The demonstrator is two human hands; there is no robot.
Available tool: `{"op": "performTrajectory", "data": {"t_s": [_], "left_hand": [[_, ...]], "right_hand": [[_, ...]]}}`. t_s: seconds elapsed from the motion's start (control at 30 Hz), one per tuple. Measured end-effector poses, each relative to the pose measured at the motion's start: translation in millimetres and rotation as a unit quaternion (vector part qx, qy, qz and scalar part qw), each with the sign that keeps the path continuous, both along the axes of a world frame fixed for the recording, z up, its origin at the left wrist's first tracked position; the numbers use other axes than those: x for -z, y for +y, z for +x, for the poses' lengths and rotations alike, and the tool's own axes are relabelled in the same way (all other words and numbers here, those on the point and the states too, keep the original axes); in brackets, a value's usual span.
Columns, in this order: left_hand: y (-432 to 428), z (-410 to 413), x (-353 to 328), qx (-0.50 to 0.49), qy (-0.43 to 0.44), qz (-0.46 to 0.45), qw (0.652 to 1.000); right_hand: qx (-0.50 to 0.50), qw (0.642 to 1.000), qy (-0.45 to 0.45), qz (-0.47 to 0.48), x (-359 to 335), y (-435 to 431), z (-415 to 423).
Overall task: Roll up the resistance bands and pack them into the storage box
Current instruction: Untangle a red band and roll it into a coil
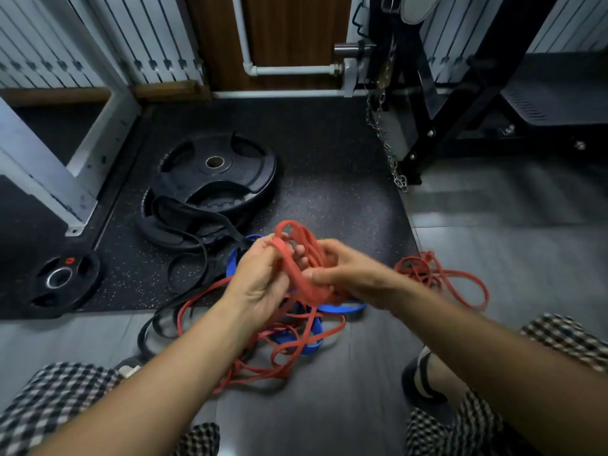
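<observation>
"Two knees in checked shorts [59, 399] frame the bottom edge. What are the hands doing?"

"They meet above the grey floor [345, 406]. The left hand [260, 281] has its fingers [279, 255] curled through loops of a red band [297, 258]. The right hand [348, 278] grips the same bundle, thumb pressed on the strap."

"Where are the other bands?"

"Under the hands, on the floor, lies a tangle of more red bands [286, 352] and a blue band [345, 307]. A separate red heap [437, 274] sits just right of the right wrist. A black band [207, 216] trails left from the tangle, across the speckled mat [329, 179] and onto stacked weight plates [214, 172]. A smaller plate [62, 278] lies on the mat's left side. Farther back, a chain [391, 159] hangs beside a black rack [437, 103]."
</observation>
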State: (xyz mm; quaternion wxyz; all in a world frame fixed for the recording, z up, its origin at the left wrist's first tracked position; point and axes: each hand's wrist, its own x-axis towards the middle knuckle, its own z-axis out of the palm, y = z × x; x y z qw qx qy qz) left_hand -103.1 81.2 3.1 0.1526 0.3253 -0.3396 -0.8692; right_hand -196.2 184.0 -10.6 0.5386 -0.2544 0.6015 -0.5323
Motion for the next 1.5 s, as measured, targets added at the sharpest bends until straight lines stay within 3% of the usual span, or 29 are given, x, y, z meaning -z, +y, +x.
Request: {"op": "performTrajectory", "data": {"t_s": [0.07,0.2,0.33,0.4,0.47,0.63,0.97,1.13,1.27,1.37,1.43,1.5], "left_hand": [[2.7,-3.6,-0.9,0.001,0.036,0.046,0.998],[7.6,-3.5,-2.2,0.034,0.090,0.055,0.994],[0.9,1.2,2.7,0.102,0.029,-0.089,0.990],[-9.0,4.0,13.0,0.147,-0.055,-0.218,0.963],[-11.1,7.0,23.0,0.191,-0.119,-0.281,0.933],[11.9,-0.2,39.2,0.274,-0.117,-0.282,0.912],[12.0,-9.4,52.5,0.342,-0.184,-0.280,0.878],[5.4,-2.5,53.9,0.361,-0.195,-0.292,0.864],[-0.3,5.5,54.2,0.371,-0.204,-0.311,0.851],[-10.6,16.8,56.0,0.408,-0.239,-0.419,0.775],[-17.2,26.4,55.2,0.444,-0.269,-0.475,0.711],[-21.2,36.3,50.5,0.468,-0.295,-0.496,0.669]], "right_hand": [[-0.020,0.996,-0.075,-0.042,9.9,1.1,10.8],[0.003,0.999,-0.045,0.010,35.5,2.7,28.2],[0.074,0.990,0.055,0.106,44.5,9.8,16.5],[0.116,0.981,0.078,0.136,41.2,18.7,-2.1],[0.170,0.962,0.126,0.173,37.3,31.6,-26.0],[0.256,0.913,0.224,0.226,23.4,76.6,-80.4],[0.409,0.829,0.308,0.224,-56.1,129.1,-170.2],[0.415,0.798,0.351,0.259,-62.4,130.3,-202.7],[0.286,0.755,0.400,0.434,-12.3,134.3,-213.5],[0.176,0.710,0.412,0.543,36.0,137.0,-202.3],[0.146,0.671,0.483,0.543,58.8,128.9,-190.5],[0.125,0.660,0.534,0.514,80.0,110.9,-181.1]]}}
